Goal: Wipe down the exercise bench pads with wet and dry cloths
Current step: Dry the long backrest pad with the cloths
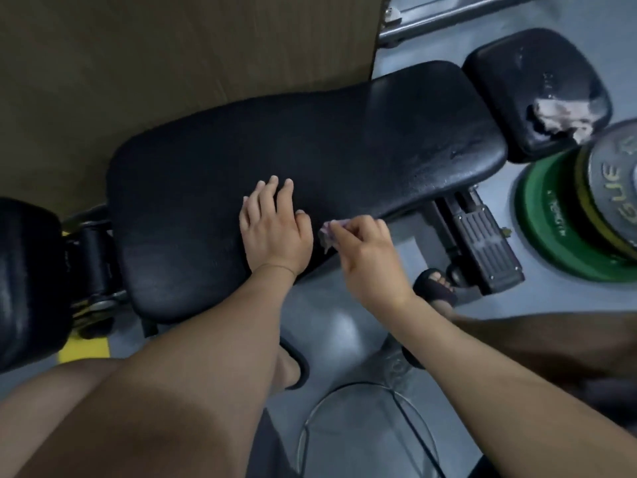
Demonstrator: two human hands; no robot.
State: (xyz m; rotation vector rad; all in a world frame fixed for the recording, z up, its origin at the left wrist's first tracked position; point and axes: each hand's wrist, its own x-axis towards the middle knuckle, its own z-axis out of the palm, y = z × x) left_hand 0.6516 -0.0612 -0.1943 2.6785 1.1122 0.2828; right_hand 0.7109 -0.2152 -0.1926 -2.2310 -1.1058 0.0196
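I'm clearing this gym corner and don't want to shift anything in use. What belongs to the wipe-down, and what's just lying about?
Job: long bench pad; small pad; pale cloth pinched by the right hand; white cloth on the small pad; left hand flat on the long pad.
Lying about: green weight plate; grey plate; wooden panel.

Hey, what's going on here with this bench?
A person is cleaning a black gym bench. The left hand rests flat on the long pad, while the right hand pinches a small cloth at the pad's near edge. A second, whitish cloth lies on the smaller pad beside weight plates.
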